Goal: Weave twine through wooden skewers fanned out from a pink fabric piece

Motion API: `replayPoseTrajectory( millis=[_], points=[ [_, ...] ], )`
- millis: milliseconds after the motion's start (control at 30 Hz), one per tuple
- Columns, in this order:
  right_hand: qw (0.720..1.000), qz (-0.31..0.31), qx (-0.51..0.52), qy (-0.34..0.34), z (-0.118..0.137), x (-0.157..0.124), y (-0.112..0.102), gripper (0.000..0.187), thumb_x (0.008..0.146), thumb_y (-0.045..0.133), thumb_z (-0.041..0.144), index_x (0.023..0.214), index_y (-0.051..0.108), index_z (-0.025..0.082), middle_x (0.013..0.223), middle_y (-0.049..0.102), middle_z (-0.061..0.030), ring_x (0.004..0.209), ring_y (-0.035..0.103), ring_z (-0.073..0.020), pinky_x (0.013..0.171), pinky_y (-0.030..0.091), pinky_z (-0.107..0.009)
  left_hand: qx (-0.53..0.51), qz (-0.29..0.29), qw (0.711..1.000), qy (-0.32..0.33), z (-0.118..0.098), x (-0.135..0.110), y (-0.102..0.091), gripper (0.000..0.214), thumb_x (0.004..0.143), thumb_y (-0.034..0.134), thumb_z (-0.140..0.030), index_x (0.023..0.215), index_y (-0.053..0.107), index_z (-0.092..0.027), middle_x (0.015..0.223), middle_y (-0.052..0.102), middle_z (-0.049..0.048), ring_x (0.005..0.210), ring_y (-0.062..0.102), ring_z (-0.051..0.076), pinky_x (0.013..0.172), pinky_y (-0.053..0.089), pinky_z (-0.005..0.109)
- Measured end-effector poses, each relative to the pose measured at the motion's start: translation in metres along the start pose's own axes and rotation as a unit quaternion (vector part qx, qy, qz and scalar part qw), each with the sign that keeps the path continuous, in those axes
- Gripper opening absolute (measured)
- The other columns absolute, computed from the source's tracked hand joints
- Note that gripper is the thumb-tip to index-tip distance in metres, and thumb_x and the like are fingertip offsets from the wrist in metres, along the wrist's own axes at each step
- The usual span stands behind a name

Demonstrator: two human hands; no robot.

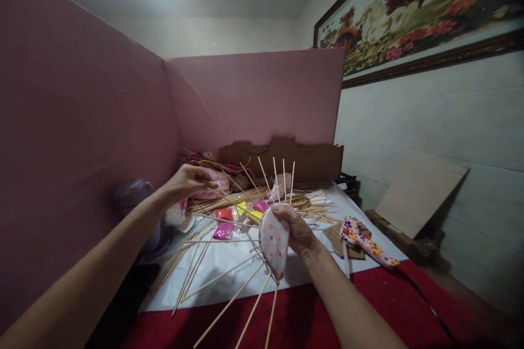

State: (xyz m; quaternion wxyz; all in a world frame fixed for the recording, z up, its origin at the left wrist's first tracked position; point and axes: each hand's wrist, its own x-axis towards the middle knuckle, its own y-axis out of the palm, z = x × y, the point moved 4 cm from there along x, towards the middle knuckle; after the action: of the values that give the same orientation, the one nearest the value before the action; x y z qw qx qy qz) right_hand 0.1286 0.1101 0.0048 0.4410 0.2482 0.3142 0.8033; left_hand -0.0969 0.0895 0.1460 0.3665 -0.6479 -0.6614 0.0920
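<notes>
In my right hand (298,230) is a round piece covered in white cloth with pink-red dots (274,240), tilted nearly on edge, the thumb pressing on its upper rim. Thin wooden sticks (233,301) radiate from its edge in many directions, like spokes. My left hand (194,180) is raised to the upper left, its fingers pinched at the outer end of one wooden stick (233,202) that runs toward the disc. How firmly the fingertips grip this stick is hard to see.
Loose sticks (172,267) and colourful packets (224,230) lie on the white table cover (327,278). A flower-patterned glue gun (368,245) rests on cardboard at right, its cord trailing forward. Dotted cloth (280,185) and a cardboard strip (319,161) are behind. Pink panels (254,98) stand left and back.
</notes>
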Motion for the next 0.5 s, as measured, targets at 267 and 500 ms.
replayPoseTrajectory(
  millis=[267,500],
  points=[
    [0.999,0.012,0.023,0.028,-0.003,-0.003,-0.002,0.012,0.066,0.068,0.024,0.067,0.059,0.014,0.055,0.063,0.0024,0.048,0.057,-0.0098,0.051,0.046,-0.02,-0.065,0.055,0.995,-0.048,0.049,0.001,0.054,0.021,0.05,0.074,-0.03,0.06,0.071,-0.011,0.053,0.063,0.0056,0.045,0.05,0.011,0.042,0.035,0.021],
    [0.997,0.045,-0.01,0.064,-0.011,-0.004,0.0,0.019,0.061,0.07,0.028,0.064,0.058,0.013,0.053,0.063,0.0008,0.045,0.056,-0.0107,0.048,0.044,-0.021,-0.026,0.087,0.995,-0.035,0.074,0.006,0.116,0.022,0.057,0.069,-0.032,0.061,0.071,-0.011,0.047,0.059,0.0025,0.042,0.045,0.009,0.04,0.031,0.021]
  ],
)
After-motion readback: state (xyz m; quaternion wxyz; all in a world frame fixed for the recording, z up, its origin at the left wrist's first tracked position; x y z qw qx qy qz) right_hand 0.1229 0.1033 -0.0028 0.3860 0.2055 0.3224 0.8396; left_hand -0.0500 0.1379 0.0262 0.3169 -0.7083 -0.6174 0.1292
